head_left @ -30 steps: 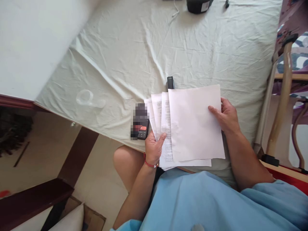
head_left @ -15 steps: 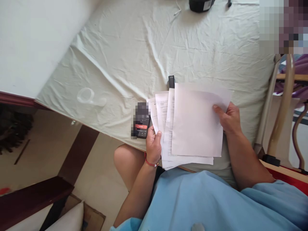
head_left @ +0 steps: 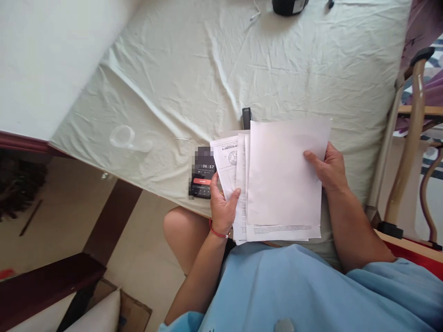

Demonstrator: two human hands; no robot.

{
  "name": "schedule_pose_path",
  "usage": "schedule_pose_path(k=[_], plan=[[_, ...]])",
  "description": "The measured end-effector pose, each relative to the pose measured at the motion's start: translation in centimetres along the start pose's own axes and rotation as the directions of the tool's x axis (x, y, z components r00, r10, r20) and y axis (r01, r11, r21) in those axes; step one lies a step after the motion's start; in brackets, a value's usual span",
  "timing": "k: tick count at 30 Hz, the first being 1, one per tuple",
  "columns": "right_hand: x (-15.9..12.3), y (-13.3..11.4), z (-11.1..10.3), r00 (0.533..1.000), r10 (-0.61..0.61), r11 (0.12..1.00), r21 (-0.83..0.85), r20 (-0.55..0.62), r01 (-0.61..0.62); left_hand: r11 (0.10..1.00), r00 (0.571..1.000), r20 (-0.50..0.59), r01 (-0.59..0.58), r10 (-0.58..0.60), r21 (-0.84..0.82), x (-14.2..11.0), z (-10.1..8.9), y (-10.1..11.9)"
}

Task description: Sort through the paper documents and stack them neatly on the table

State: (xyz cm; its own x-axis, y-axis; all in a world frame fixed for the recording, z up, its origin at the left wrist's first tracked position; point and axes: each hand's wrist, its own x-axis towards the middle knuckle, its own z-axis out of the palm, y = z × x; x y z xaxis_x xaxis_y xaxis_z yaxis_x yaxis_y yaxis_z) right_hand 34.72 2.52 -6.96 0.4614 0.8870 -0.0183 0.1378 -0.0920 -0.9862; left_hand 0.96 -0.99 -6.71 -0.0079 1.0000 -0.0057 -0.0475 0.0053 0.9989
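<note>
Several loose sheets of paper lie fanned out between my hands, close to my body. My left hand point(head_left: 223, 205) grips printed sheets point(head_left: 225, 159) at their left side, thumb on top; a round stamp shows on one. My right hand point(head_left: 328, 168) holds the right edge of a blank-faced sheet point(head_left: 285, 175), thumb on top and the other fingers hidden underneath. That sheet covers most of the others, whose printed lines show below and to the left. A phone point(head_left: 204, 173) with a running timer lies just left of my left hand.
A pale green sheet point(head_left: 173, 92) covers the surface. A black object point(head_left: 246, 118) sticks out behind the papers. At left lies a clear ring-shaped plastic piece point(head_left: 122, 137); a black container point(head_left: 290, 7) stands at the far edge. A tan metal frame point(head_left: 408, 152) rises at right.
My left thumb has shifted slightly right over the papers. The left sheets have slid, so the stamped page shows more, and a printed strip now shows below the top sheet.
</note>
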Motion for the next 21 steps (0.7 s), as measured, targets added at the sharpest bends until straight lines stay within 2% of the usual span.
schedule_pose_path(k=[5,9,14,18,21], plan=[[-0.2,-0.8,-0.2,0.995,0.064,0.998,-0.022,0.071,-0.063,0.998,1.000,-0.018,0.024,-0.023,0.050,-0.1,-0.1,-0.2],[-0.6,-1.9,0.1,0.995,0.082,0.996,0.013,0.048,-0.083,0.995,0.999,-0.026,0.048,-0.046,0.089,-0.2,-0.4,-0.5],[-0.9,-2.3,0.6,0.995,0.096,0.988,0.117,0.022,-0.098,0.993,1.000,0.001,0.006,-0.006,0.119,-0.2,-0.3,-0.3],[-0.9,-2.1,0.5,0.999,0.034,0.993,0.115,0.020,-0.036,0.999,0.999,0.017,0.036,-0.036,0.002,-0.4,-0.4,-0.2],[-0.9,-2.1,0.5,1.000,-0.019,0.990,0.137,-0.001,0.019,0.997,0.996,0.023,0.080,-0.080,0.016,-0.5,-0.6,-0.2]])
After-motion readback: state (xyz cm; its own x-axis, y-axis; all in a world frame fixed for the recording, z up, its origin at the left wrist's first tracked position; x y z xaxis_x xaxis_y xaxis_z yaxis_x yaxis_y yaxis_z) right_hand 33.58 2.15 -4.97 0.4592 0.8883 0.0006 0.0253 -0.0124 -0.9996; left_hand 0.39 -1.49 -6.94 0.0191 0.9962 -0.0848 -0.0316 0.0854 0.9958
